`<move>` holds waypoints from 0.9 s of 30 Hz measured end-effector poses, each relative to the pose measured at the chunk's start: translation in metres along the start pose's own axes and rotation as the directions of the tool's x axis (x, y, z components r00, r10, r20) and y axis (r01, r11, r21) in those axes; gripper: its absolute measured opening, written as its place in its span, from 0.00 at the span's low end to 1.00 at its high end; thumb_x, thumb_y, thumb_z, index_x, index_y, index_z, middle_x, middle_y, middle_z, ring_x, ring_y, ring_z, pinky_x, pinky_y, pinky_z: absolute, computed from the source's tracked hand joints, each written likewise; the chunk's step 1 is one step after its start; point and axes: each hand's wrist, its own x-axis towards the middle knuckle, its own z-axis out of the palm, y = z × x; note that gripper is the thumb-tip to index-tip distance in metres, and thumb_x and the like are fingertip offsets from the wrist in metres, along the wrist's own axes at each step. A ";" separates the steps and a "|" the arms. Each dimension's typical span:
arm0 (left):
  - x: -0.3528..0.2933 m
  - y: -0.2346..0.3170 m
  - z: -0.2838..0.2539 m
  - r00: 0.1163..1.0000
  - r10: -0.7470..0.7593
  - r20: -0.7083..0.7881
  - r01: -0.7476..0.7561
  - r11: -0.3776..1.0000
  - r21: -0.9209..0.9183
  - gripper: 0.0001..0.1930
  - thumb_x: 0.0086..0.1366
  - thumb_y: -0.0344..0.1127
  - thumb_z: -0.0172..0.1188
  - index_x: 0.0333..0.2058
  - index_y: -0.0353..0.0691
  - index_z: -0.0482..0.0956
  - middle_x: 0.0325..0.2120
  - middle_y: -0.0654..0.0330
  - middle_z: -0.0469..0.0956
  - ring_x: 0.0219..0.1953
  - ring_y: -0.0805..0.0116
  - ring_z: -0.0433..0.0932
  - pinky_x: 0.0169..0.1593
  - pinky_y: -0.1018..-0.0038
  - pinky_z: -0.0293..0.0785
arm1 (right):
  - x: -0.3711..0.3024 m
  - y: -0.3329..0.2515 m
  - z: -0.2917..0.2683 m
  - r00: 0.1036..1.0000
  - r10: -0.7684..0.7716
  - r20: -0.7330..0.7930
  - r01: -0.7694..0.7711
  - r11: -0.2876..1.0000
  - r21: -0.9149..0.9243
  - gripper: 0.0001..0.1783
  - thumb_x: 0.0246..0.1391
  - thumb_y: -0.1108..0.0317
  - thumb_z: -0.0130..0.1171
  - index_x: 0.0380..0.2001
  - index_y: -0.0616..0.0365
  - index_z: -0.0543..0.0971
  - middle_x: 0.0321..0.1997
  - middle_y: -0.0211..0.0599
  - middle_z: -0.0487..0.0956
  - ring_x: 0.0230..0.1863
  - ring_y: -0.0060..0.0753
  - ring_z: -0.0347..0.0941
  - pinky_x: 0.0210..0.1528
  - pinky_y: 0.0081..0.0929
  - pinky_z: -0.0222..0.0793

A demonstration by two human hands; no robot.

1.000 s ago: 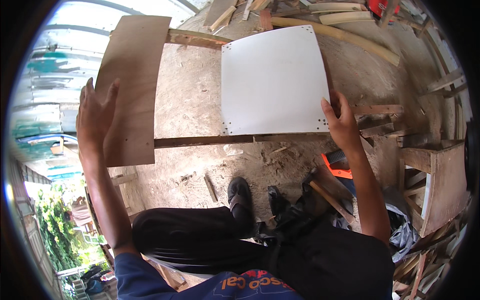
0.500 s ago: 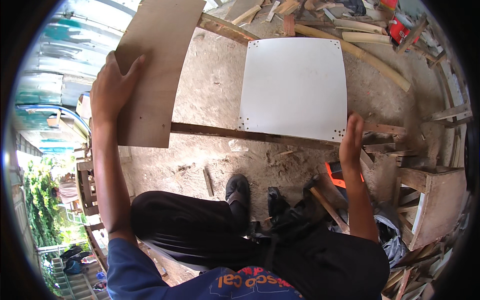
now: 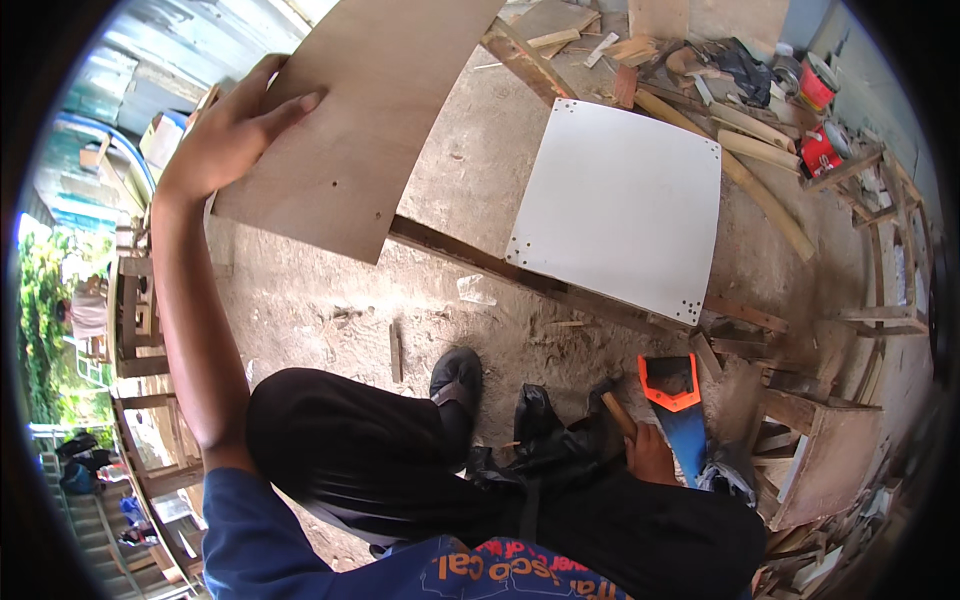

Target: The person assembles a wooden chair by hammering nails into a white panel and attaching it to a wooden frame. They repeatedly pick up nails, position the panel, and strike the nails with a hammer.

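My left hand grips the left edge of a brown plywood panel, its thumb lying on the face and its fingers at the edge. This panel rests across a wooden frame rail. Farther right on the same frame lies a white square panel with clusters of small dark dots at its corners. Low beside my right thigh, my right hand is closed round the wooden handle of a hammer. The hammer's dark head blends into the black cloth near it.
A handsaw with an orange handle and blue blade lies right of my right hand. Wooden boxwork stands at the right. Wood offcuts and red cans crowd the far right. My shoe is on the dirt floor.
My right hand has left the white panel's near right corner and come down to the hammer handle. Both panels look turned and shifted right in view; my left hand stays on the plywood.
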 end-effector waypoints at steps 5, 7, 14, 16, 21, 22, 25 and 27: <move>0.001 -0.026 0.014 0.983 0.084 -0.163 -0.073 0.995 0.075 0.40 0.64 0.59 0.61 0.65 0.36 0.66 0.53 0.43 0.79 0.54 0.53 0.80 0.60 0.62 0.71 | 0.015 -0.021 -0.095 0.924 -0.380 0.051 0.353 0.894 0.275 0.14 0.63 0.67 0.54 0.48 0.64 0.71 0.40 0.57 0.75 0.39 0.62 0.75 0.39 0.52 0.71; -0.003 -0.011 0.012 0.983 0.055 -0.176 -0.038 0.994 0.102 0.40 0.63 0.59 0.62 0.65 0.36 0.67 0.55 0.43 0.77 0.57 0.52 0.78 0.61 0.63 0.70 | 0.037 -0.055 -0.136 0.873 -0.488 -0.018 0.476 0.843 0.251 0.14 0.64 0.68 0.52 0.49 0.64 0.71 0.36 0.56 0.77 0.36 0.61 0.76 0.36 0.50 0.72; -0.045 0.094 -0.013 0.984 -0.153 -0.088 0.159 0.985 0.062 0.41 0.65 0.53 0.62 0.66 0.28 0.61 0.61 0.42 0.71 0.64 0.52 0.71 0.69 0.59 0.63 | 0.132 -0.145 -0.206 0.870 -0.450 -0.202 0.481 0.865 0.145 0.15 0.68 0.67 0.49 0.51 0.67 0.69 0.31 0.61 0.79 0.30 0.64 0.78 0.29 0.53 0.72; -0.040 0.082 -0.018 0.985 -0.156 -0.077 0.159 0.986 0.040 0.39 0.65 0.51 0.62 0.65 0.27 0.62 0.60 0.41 0.72 0.63 0.52 0.71 0.68 0.61 0.63 | 0.136 -0.157 -0.205 0.808 -0.507 -0.300 0.560 0.820 0.120 0.15 0.68 0.67 0.48 0.52 0.66 0.68 0.30 0.60 0.79 0.31 0.65 0.78 0.28 0.53 0.72; -0.036 0.074 -0.011 0.983 -0.152 -0.100 0.158 0.986 0.056 0.38 0.65 0.51 0.61 0.64 0.27 0.64 0.60 0.41 0.72 0.62 0.52 0.73 0.68 0.62 0.64 | 0.142 -0.159 -0.201 0.884 -0.445 -0.144 0.455 0.889 0.043 0.17 0.69 0.66 0.48 0.54 0.66 0.68 0.33 0.60 0.80 0.33 0.65 0.78 0.31 0.52 0.74; -0.036 0.078 -0.009 0.982 -0.158 -0.108 0.167 0.982 0.087 0.38 0.65 0.51 0.62 0.65 0.28 0.64 0.60 0.41 0.72 0.62 0.52 0.73 0.68 0.62 0.64 | 0.145 -0.155 -0.200 0.926 -0.374 -0.041 0.376 0.926 0.044 0.17 0.69 0.65 0.48 0.54 0.66 0.68 0.33 0.60 0.80 0.33 0.65 0.78 0.31 0.52 0.74; -0.037 0.077 -0.006 0.979 -0.138 -0.148 0.161 0.975 0.155 0.40 0.64 0.54 0.62 0.65 0.31 0.64 0.59 0.42 0.73 0.62 0.52 0.73 0.67 0.62 0.64 | 0.142 -0.153 -0.192 0.761 -0.497 -0.417 0.573 0.816 0.073 0.18 0.70 0.62 0.47 0.54 0.64 0.68 0.32 0.58 0.79 0.32 0.65 0.78 0.30 0.53 0.73; -0.018 0.026 0.007 0.977 -0.054 -0.207 0.093 0.979 0.183 0.40 0.62 0.60 0.62 0.65 0.37 0.67 0.58 0.43 0.74 0.60 0.51 0.74 0.65 0.62 0.67 | 0.139 -0.153 -0.189 0.858 -0.466 -0.218 0.462 0.884 -0.073 0.18 0.70 0.61 0.46 0.53 0.64 0.69 0.31 0.57 0.79 0.31 0.65 0.77 0.29 0.53 0.73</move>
